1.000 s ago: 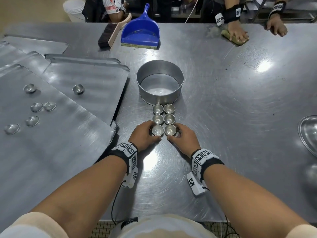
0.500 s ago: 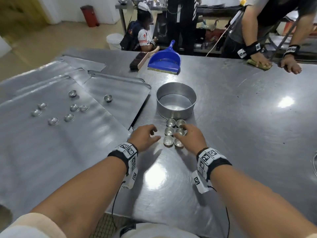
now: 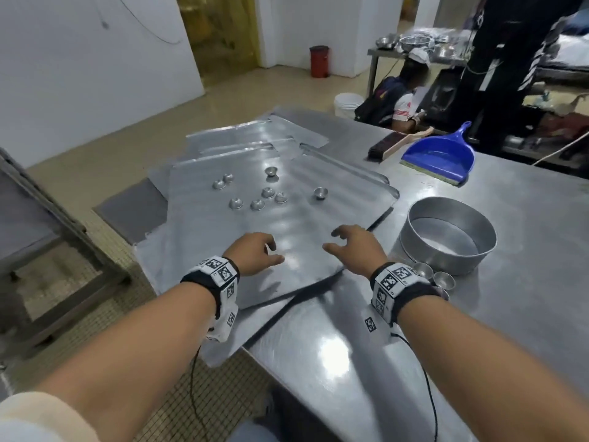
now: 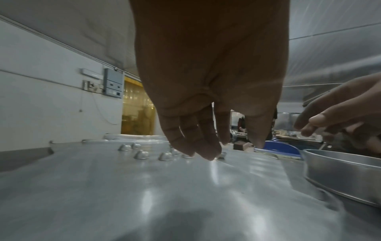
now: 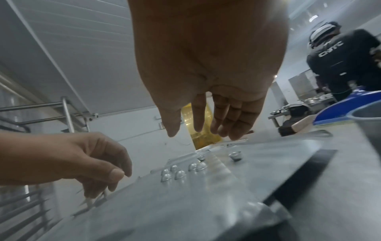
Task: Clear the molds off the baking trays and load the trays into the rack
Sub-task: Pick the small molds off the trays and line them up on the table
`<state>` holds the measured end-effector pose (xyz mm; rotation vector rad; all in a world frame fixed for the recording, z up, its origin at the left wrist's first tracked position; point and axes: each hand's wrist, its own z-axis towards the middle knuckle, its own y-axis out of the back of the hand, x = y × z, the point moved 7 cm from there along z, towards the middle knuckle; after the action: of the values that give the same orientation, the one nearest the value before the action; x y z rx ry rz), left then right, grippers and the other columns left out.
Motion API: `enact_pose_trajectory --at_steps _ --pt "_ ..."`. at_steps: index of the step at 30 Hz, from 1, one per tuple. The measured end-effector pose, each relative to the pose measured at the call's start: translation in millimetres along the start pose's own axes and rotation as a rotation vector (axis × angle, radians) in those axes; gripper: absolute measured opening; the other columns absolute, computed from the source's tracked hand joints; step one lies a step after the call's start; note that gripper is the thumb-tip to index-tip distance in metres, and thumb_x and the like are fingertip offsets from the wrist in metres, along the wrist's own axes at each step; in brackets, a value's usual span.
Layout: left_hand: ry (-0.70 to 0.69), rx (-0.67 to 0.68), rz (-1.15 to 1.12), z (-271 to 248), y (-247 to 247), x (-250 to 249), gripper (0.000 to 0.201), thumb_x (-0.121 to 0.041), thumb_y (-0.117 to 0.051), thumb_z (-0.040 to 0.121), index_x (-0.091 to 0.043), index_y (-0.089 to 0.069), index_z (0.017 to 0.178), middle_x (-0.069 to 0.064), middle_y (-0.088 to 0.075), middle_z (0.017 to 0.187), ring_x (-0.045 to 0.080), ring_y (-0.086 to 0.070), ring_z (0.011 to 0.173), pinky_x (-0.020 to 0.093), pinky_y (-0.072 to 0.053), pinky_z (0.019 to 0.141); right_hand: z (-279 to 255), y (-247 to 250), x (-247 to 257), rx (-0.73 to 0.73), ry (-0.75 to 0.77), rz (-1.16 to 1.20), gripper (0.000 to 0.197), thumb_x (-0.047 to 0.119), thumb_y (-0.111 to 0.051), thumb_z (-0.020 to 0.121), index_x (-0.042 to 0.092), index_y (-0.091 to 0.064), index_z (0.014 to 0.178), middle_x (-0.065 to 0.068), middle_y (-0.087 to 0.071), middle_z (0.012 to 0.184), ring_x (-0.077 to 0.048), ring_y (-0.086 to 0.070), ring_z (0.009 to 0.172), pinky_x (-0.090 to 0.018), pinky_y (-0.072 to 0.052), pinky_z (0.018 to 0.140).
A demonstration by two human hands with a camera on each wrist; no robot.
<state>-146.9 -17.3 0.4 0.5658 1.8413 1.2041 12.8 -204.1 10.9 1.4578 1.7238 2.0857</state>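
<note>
Left hand: left hand (image 3: 255, 254) hovers over the near part of the top flat steel baking tray (image 3: 204, 250), fingers (image 4: 206, 146) loosely curled and hanging down, holding nothing.
Right hand: right hand (image 3: 357, 248) hovers over the same tray's near right corner, fingers (image 5: 237, 119) slack and slightly spread, empty.
Molds on tray: eight small round metal molds (image 3: 255, 193) lie scattered on the far half of the tray; most are upturned domes, two sit rim up.
Trays: several trays overlap in a loose stack on the left end of the steel tabletop (image 3: 478, 314), overhanging its edge.
Cleared molds: small metal cups (image 3: 443, 279) stand on the tabletop just beside the round aluminium cake pan (image 3: 446, 250), partly hidden by the right wrist.
Other items: blue plastic dustpan (image 3: 439, 157) with a brush (image 3: 392, 143) lies at the far edge.
</note>
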Motion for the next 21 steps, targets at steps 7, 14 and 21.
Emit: enact_pose_trajectory --at_steps 7,14,21 --pt "0.074 -0.053 -0.026 39 50 97 0.036 -0.051 -0.074 0.083 -0.024 -0.067 0.106 -0.006 -0.064 0.087 0.017 -0.062 0.085 0.029 -0.047 0.076 78 -45 70 0.070 0.058 -0.054 0.042 0.045 -0.069 0.089 0.021 -0.066 0.123 -0.004 -0.065 0.124 -0.021 -0.061 0.110 -0.035 -0.049 0.093" --pt "0.102 -0.021 -0.084 103 72 174 0.034 -0.049 -0.075 0.083 -0.027 -0.065 0.108 -0.007 -0.067 0.087 0.017 -0.066 0.086 0.030 -0.050 0.078 154 -99 111 0.135 0.008 -0.088 0.041 0.041 -0.070 0.090 0.018 -0.066 0.124 -0.006 -0.066 0.126 -0.023 -0.061 0.115 -0.033 -0.047 0.094" --pt "0.033 0.003 -0.123 166 68 200 0.052 -0.041 -0.073 0.085 -0.026 -0.058 0.132 0.002 -0.062 0.115 0.020 -0.061 0.102 0.034 -0.048 0.090 213 -138 120 0.164 -0.060 -0.084 0.047 0.039 -0.070 0.091 0.019 -0.061 0.132 -0.005 -0.064 0.128 -0.025 -0.059 0.120 -0.037 -0.046 0.101"
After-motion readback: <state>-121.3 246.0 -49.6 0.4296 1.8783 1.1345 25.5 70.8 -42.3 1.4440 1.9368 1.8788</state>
